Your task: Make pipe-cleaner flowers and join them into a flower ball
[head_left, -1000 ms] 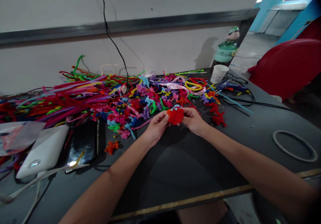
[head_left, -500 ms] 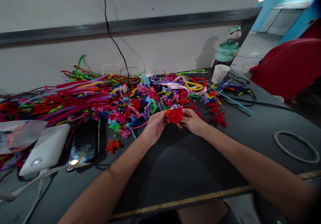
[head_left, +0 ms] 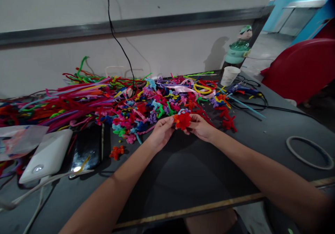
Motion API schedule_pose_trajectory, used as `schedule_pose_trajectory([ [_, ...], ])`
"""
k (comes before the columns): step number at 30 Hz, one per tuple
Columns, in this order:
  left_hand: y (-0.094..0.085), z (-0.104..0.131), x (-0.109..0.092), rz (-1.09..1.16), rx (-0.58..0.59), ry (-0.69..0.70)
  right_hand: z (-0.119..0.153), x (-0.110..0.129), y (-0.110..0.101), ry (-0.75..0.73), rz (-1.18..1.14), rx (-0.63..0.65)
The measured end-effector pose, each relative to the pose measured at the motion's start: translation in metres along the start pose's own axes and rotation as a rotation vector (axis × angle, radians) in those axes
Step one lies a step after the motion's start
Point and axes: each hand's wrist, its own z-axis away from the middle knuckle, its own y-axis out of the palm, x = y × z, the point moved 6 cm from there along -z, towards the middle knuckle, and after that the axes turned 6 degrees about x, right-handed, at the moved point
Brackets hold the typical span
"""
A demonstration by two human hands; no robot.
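Observation:
A red flower shape [head_left: 183,121] of fuzzy pipe cleaner, with an orange part at its left, is held up between my two hands over the dark table. My left hand [head_left: 162,133] pinches its left side with thumb and forefinger. On the right side my right hand [head_left: 201,127] has its fingers closed on the same flower. A heap of coloured pipe-cleaner pieces [head_left: 157,104] lies just behind it. An orange pipe-cleaner flower [head_left: 116,152] rests on the table to the left of my left hand.
At the left are a white power bank [head_left: 47,155], a black phone [head_left: 87,150] and cables. Toward the back right stand a paper cup [head_left: 229,75] and a green figure bottle [head_left: 238,49], near a blue glue gun [head_left: 244,89]. A grey ring [head_left: 309,152] lies at the right.
Both hands stay nearly in place. The flower has turned slightly between the fingers, and its petals show more clearly.

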Motion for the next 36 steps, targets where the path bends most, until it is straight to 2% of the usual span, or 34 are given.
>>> schedule_pose_trajectory([
  [2,-0.003,-0.001,-0.001,-0.007,-0.034,0.006,0.0,-0.002,-0.001,0.016,-0.018,0.001],
  [4,-0.01,-0.001,-0.001,0.006,-0.129,0.019,0.0,-0.003,-0.003,0.028,-0.035,-0.011],
  [8,-0.019,-0.002,0.0,0.036,-0.241,0.023,-0.002,-0.006,-0.007,0.06,-0.065,-0.081],
  [13,-0.019,-0.001,-0.002,-0.132,-0.232,0.088,-0.003,-0.005,-0.006,0.055,-0.036,-0.107],
  [17,-0.02,-0.001,-0.002,-0.142,-0.211,0.129,-0.002,-0.003,-0.004,0.041,-0.031,-0.103],
  [21,-0.014,-0.001,-0.003,-0.213,-0.149,0.123,0.0,0.001,-0.003,-0.009,-0.074,-0.088],
  [24,-0.009,-0.001,-0.003,-0.256,-0.12,0.121,0.001,0.001,-0.002,0.011,-0.126,-0.084],
  [27,-0.008,-0.001,-0.002,-0.274,-0.132,0.115,0.002,-0.001,0.001,0.076,-0.162,-0.077],
  [30,-0.011,0.0,-0.006,-0.314,-0.178,0.175,0.002,-0.002,0.003,0.09,-0.139,-0.084],
  [36,-0.008,0.006,-0.021,-0.588,-0.204,0.328,0.001,-0.005,0.004,0.094,-0.086,-0.09],
])
